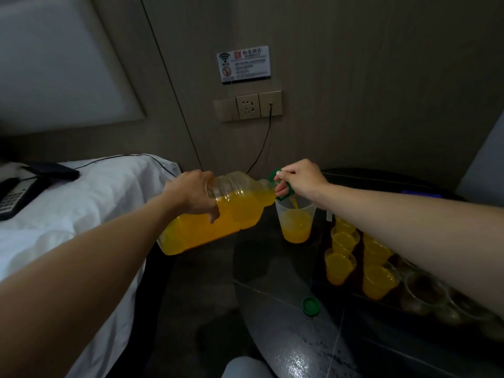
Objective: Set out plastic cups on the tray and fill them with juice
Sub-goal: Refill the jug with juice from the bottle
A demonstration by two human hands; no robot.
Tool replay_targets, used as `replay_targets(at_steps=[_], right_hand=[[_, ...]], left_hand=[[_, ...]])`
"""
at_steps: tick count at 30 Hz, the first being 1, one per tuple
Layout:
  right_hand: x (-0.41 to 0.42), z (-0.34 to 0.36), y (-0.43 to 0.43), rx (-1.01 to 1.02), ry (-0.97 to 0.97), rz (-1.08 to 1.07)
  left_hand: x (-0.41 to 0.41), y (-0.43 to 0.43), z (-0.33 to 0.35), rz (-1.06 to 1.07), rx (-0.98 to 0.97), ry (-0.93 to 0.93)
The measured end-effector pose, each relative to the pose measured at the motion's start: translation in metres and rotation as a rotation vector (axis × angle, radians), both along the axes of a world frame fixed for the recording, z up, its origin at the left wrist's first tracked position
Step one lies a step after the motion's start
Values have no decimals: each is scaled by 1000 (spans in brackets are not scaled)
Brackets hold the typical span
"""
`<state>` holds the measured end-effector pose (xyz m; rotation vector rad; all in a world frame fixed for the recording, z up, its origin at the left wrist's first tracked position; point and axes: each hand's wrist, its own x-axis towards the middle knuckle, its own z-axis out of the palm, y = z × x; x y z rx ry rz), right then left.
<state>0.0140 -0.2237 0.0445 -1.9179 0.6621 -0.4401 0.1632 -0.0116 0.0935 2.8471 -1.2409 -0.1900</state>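
— What is sitting closest to the lens?

— My left forearm, crossing the lower left above the white bed. The left grip is clamping the juice bottle from above, around its body, thumb hanging down the near side.

— Which way is the bottle pointing?

— It is lying almost flat in the air. Its long axis is running from the base at lower left to the mouth at upper right, toward the wall. Orange juice is pooling along its lower side. A thin stream is running from the mouth into the clear jug standing on the dark counter.

— And the right grip?

— The right grip is curling its fingers through the green carry handle at the neck, just above the jug.

— Anything crowding you?

— My right forearm is reaching over the tray and hiding part of it. Filled cups are standing in rows at its left end, with empty cups to their right. The green cap is lying on the counter in front of the tray. A black cable is hanging from the wall socket behind the bottle.
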Motion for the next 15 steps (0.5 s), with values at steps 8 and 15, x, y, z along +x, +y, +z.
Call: replay_targets(at_steps=[8,15], right_hand=[[0,1,0,-15,1,9],[2,2,0,-12,-17,-6]], left_hand=[[-1,1,2,1,6,-5],[0,-1,8,-1,6,-21]])
